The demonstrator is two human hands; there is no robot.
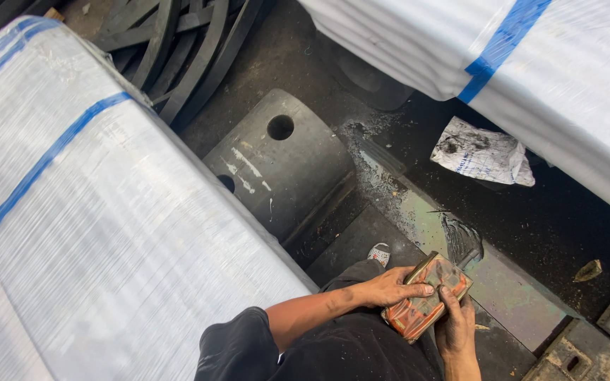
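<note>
A small flat rectangular tin (426,296), worn, with orange and brown marks, rests over my lap at the lower middle of the head view. My left hand (384,288) lies across its left side with the fingers curled over the top. My right hand (456,324) grips its lower right edge, thumb pressed on the face. Both hands hold the tin together. My dark sleeve (238,346) and dark trousers fill the bottom of the view, and one foot in a light sandal (379,253) shows just above the left hand.
A large white wrapped bundle with blue straps (86,212) stands close on my left; another (531,63) is at the upper right. Between them lie a dark metal block with holes (280,159), a greasy metal base (460,247), curved dark steel strips (178,49) and a crumpled white bag (481,152).
</note>
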